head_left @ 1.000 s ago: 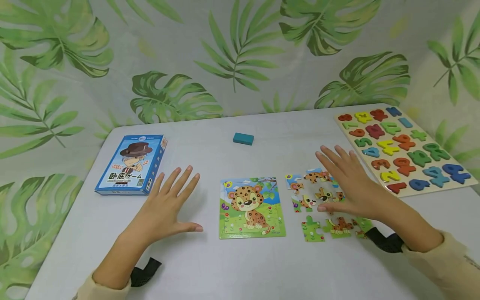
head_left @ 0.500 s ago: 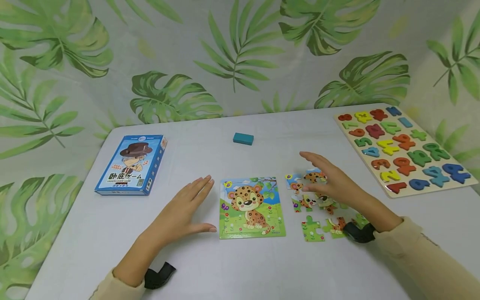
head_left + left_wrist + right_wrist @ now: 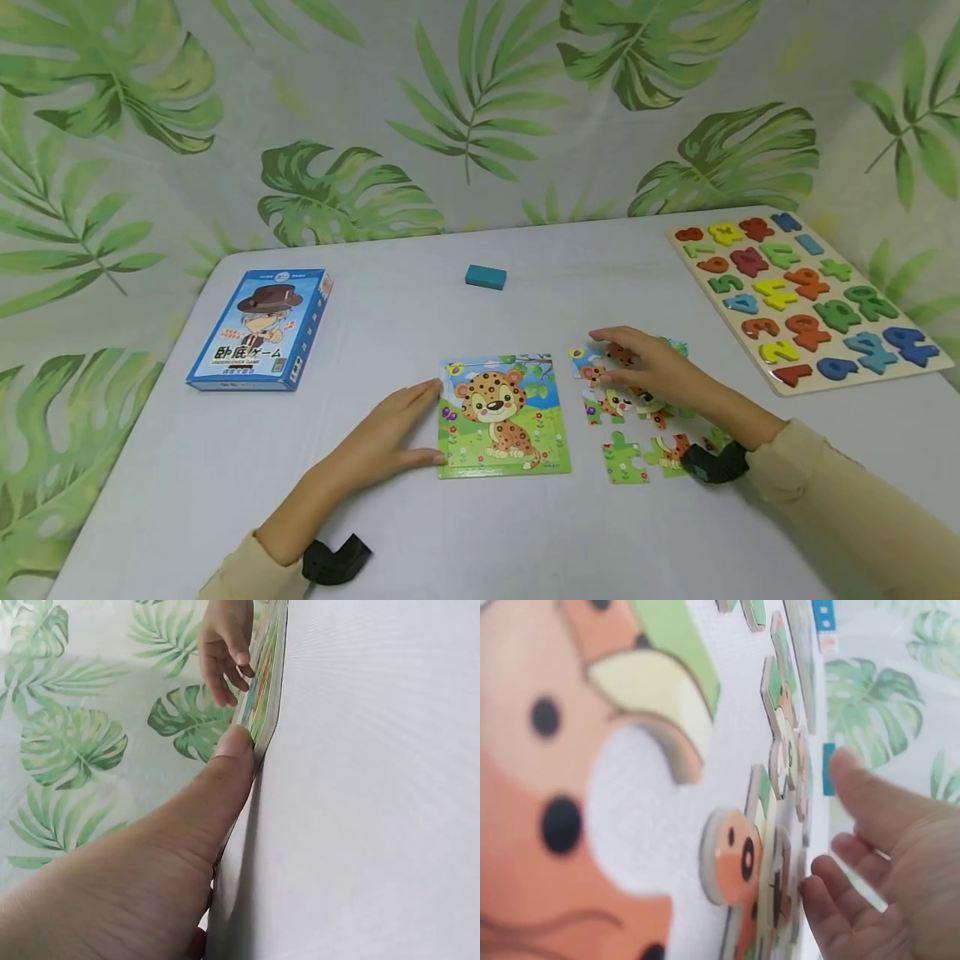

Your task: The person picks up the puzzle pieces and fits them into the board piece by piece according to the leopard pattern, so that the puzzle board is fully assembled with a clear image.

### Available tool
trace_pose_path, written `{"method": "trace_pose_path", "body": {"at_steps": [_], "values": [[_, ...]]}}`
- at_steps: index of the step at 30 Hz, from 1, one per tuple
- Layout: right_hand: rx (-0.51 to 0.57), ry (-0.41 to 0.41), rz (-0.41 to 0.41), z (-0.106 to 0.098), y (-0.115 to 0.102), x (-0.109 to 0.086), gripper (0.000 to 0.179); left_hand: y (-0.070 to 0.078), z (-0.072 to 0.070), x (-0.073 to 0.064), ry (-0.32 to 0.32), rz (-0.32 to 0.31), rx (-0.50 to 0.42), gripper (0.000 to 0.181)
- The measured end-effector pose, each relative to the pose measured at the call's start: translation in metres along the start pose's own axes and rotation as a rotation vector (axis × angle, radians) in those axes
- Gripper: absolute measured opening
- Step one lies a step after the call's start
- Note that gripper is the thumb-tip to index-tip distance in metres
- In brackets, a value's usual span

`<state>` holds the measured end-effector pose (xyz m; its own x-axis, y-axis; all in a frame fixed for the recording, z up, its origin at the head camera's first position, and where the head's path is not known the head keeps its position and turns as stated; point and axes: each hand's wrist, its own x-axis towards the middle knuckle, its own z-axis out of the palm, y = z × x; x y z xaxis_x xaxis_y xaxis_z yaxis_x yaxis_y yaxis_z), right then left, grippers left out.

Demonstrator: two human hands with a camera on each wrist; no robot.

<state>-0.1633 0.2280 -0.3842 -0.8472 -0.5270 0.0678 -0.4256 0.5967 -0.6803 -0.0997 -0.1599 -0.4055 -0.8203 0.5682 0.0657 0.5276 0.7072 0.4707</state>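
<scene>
A square picture board (image 3: 504,471) with a spotted leopard cub lies flat on the white table. My left hand (image 3: 378,446) is at its left side, thumb and fingertips at the edge; in the left wrist view the thumb (image 3: 229,754) meets that edge. Loose jigsaw pieces (image 3: 625,465) with parts of a similar leopard picture lie spread to the board's right. Over the upper pieces hovers my right hand (image 3: 663,371), with nothing visible between its fingers and some pieces hidden beneath. In the right wrist view, its fingers (image 3: 832,900) are bent loosely near several pieces.
A blue game box (image 3: 258,333) with a hatted cartoon figure lies at the left. The small teal block (image 3: 486,277) is at the back middle. At the right, a wooden board (image 3: 862,385) carries colourful number and symbol pieces. A leaf-print cloth (image 3: 480,125) hangs behind the table.
My left hand has moved right and reached the board's left edge. My right hand has moved left and lower over the pieces, its spread fingers drawing together. Board and pieces look unmoved.
</scene>
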Motion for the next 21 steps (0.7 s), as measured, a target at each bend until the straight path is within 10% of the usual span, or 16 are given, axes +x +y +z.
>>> {"method": "trace_pose_path", "body": {"at_steps": [13, 21], "values": [[-0.173, -0.039, -0.033, 0.003, -0.001, 0.004, 0.043, -0.003, 0.003, 0.000, 0.002, 0.050, 0.002, 0.085], [-0.105, 0.032, -0.076, 0.002, -0.039, 0.006, 0.041, -0.001, 0.003, 0.000, 0.001, 0.036, 0.006, 0.085]]}}
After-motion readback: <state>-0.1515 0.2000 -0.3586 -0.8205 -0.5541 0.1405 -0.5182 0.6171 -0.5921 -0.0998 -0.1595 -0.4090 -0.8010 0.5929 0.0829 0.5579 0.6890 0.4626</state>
